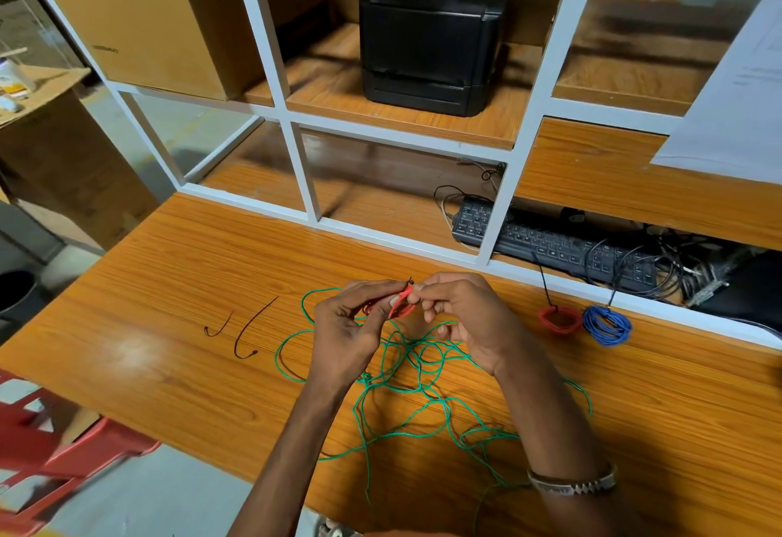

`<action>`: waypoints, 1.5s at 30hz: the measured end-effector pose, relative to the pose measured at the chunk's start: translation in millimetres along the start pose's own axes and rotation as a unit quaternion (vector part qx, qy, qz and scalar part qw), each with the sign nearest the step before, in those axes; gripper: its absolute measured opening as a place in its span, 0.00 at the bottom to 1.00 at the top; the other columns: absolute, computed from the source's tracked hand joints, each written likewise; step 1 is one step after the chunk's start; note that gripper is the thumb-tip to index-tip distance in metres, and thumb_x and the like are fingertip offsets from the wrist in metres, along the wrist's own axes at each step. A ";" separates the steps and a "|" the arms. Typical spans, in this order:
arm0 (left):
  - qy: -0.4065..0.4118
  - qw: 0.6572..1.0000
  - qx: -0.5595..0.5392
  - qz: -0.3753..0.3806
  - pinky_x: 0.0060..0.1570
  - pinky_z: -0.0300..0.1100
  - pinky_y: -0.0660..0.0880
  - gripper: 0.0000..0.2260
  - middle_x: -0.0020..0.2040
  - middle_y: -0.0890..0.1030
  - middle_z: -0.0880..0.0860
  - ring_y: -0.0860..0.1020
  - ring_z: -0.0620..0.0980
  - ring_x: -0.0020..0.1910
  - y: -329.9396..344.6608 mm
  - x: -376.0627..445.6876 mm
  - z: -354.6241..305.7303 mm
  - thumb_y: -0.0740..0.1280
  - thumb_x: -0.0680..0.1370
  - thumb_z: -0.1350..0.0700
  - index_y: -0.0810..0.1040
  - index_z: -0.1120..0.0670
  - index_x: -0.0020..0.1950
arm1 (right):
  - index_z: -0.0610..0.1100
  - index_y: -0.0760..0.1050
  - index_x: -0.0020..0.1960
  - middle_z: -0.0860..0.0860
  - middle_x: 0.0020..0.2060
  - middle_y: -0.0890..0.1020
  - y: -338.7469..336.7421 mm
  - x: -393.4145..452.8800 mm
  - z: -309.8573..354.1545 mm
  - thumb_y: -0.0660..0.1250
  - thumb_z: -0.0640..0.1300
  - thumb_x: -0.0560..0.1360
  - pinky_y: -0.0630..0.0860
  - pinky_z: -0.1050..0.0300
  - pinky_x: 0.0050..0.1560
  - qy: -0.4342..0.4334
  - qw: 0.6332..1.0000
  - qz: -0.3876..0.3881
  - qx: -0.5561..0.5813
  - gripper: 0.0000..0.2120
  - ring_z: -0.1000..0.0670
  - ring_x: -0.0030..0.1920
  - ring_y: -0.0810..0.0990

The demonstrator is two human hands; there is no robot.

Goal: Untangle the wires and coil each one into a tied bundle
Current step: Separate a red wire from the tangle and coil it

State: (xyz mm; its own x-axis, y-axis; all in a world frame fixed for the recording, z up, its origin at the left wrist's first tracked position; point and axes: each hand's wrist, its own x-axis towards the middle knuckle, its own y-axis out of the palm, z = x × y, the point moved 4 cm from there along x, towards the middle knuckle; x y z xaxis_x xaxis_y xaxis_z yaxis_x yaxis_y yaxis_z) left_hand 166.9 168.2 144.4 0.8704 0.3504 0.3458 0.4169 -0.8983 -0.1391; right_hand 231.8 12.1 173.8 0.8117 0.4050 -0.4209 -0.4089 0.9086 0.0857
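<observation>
Head view, the only feed I've got. Left hand (351, 325) and right hand (461, 316) are raised together over the wooden table (169, 282), both with fingers curled, pinching a small red wire coil (400, 304) between them. A thin black tie (410, 281) sticks up at the top of that coil, right where the fingertips meet; I can't tell which hand has hold of the tie itself.

Green wire (406, 384) is loose and tangled on the table, directly under and in front of the hands, with loops running out past the right forearm towards the near edge.

Right of the hands, well apart from them: a tied red bundle (559, 318) and a tied blue bundle (607, 324), lying just beside each other, each with a black tie tail pointing up.

Left of the hands, two spare black ties (249, 333) lie flat on the table.

Behind: white shelf frame (505, 206), black keyboard (550, 240) in the lower bay, black printer (431, 33) above, cardboard box (139, 16) upper left. Metal watch (571, 482) on the right wrist.
</observation>
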 end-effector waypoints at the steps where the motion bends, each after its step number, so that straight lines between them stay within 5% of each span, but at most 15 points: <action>1: -0.006 1.000 -0.007 0.000 0.54 0.52 0.81 0.10 0.51 0.88 0.47 0.85 0.52 0.54 -0.7 1.0 0.3 0.74 0.78 0.66 0.88 0.55 0.55 | 0.38 0.84 0.43 0.47 0.34 0.74 0.0 0.2 0.0 0.70 0.37 0.76 0.64 0.61 0.28 -0.007 1.000 0.011 0.014 0.06 0.53 0.33 0.72; 7: -0.013 1.000 -0.019 0.015 0.58 0.43 0.79 0.10 0.54 0.88 0.50 0.84 0.51 0.57 0.1 4.8 -2.9 0.75 0.78 0.64 0.87 0.57 0.59 | 0.42 0.83 0.42 0.46 0.37 0.77 1.6 -3.8 5.0 0.68 0.39 0.79 0.74 0.61 0.34 -0.025 0.996 0.054 0.061 0.09 0.51 0.39 0.77; 18: -0.017 0.999 -0.036 0.018 0.57 0.46 0.80 0.09 0.53 0.87 0.52 0.84 0.54 0.56 3.1 5.3 -0.4 0.74 0.78 0.65 0.88 0.58 0.58 | 0.41 0.84 0.46 0.45 0.42 0.80 0.3 -5.6 6.0 0.69 0.41 0.79 0.80 0.56 0.41 -0.030 0.997 0.064 0.038 0.07 0.50 0.48 0.79; 36: -0.013 1.000 -0.019 0.021 0.59 0.49 0.80 0.10 0.54 0.87 0.50 0.84 0.52 0.57 2.7 5.6 -0.8 0.73 0.79 0.65 0.88 0.57 0.58 | 0.42 0.85 0.46 0.44 0.44 0.79 0.7 -6.6 6.2 0.69 0.42 0.79 0.81 0.55 0.42 -0.026 0.997 0.068 0.036 0.07 0.49 0.49 0.79; 45: -0.009 1.000 -0.016 0.026 0.57 0.41 0.78 0.10 0.53 0.87 0.52 0.84 0.51 0.56 7.6 2.4 1.9 0.71 0.79 0.66 0.88 0.58 0.58 | 0.36 0.85 0.47 0.43 0.39 0.77 -2.3 -2.2 3.7 0.71 0.39 0.77 0.82 0.55 0.40 0.001 1.000 0.011 0.002 0.06 0.51 0.42 0.78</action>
State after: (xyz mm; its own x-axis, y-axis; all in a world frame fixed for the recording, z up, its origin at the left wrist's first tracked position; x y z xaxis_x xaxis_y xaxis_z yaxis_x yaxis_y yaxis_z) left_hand 172.6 162.7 142.4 0.8951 0.3075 0.3228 0.3629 -0.9232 -0.1268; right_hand 232.5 9.5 178.0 0.8018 0.4252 -0.4199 -0.4253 0.8997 0.0988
